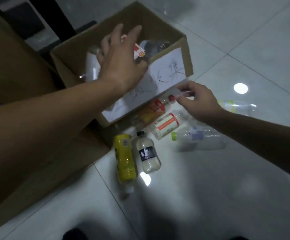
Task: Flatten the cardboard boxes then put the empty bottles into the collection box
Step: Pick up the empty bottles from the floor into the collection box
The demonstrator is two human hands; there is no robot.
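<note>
Now your left hand (pixel 121 66), fingers splayed, hovers over the brown cardboard collection box (pixel 187 54); your right hand (pixel 199 103) curls at a red-capped clear plastic bottle (pixel 159 106), grip unclear.

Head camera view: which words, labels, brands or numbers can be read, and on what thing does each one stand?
No text reads clearly.
Paper sheet on the collection box: handwritten dark characters, too blurred to read.
Clear bottle, red-and-white label: print blurred.
Black-capped bottle, dark label: white mark, unreadable.
Yellow bottle: small panel, too small to read.
</note>
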